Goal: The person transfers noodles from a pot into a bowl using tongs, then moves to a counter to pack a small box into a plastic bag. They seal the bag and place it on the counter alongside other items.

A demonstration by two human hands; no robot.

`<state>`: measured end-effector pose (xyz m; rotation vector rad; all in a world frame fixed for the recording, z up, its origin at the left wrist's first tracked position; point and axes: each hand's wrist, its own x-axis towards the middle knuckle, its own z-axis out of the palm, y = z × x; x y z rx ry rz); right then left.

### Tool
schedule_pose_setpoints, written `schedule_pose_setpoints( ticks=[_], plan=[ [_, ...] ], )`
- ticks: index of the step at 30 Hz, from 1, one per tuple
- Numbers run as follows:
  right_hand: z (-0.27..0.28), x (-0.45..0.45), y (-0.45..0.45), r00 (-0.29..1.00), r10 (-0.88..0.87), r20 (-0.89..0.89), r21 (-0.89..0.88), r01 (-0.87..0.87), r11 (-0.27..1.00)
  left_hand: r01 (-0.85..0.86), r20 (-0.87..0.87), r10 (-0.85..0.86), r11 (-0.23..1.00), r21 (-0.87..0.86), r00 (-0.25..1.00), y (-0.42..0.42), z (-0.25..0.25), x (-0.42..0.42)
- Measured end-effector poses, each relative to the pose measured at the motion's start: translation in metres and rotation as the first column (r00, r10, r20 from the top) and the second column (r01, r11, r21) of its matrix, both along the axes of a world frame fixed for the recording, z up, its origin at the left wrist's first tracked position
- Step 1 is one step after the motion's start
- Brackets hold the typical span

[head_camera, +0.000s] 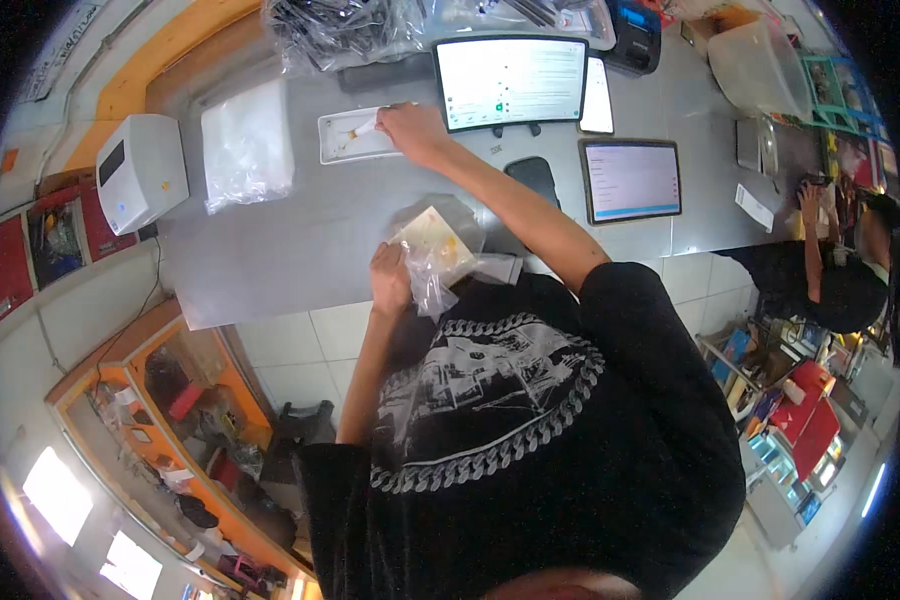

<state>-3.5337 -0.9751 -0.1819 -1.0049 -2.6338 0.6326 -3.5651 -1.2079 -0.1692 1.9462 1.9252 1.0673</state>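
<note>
My left hand (391, 279) grips the left edge of a pale, flat, square item (436, 241) with orange-yellow marks, partly wrapped in clear plastic (429, 283). It is held near my chest at the table's front edge. My right hand (411, 129) reaches forward over the right end of a shallow white tray (358, 155). Its fingers are closed around a small whitish object (366, 129), whose tip lies over a brownish spot in the tray; its kind cannot be told. Behind the square item a round, greyish see-through shape rests on the table.
A stack of clear plastic bags (247, 142) and a white label printer (144, 174) stand left on the metal table (270, 255). Two tablets (511, 82) (631, 182), a phone (597, 97) and a dark device (532, 180) lie right. Another person (840, 262) works far right.
</note>
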Motion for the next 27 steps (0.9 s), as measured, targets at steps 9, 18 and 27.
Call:
schedule_pose_setpoints(
  ticks=[9,18,27],
  plan=[
    [0.000,0.001,-0.017,0.899,-0.066,-0.432,-0.057,0.046,0.997,-0.021,-0.026,0.021,1.000,-0.005,0.999,0.007,0.007,0.006],
    [-0.009,-0.008,-0.021,0.817,-0.116,-0.565,-0.141,0.042,0.989,-0.055,-0.035,0.055,0.998,-0.001,0.998,0.007,-0.006,0.002],
    [-0.015,-0.020,-0.027,0.735,-0.269,-0.622,-0.328,0.067,0.942,-0.030,-0.078,0.029,0.999,-0.018,0.997,0.007,0.012,0.007]
  ],
)
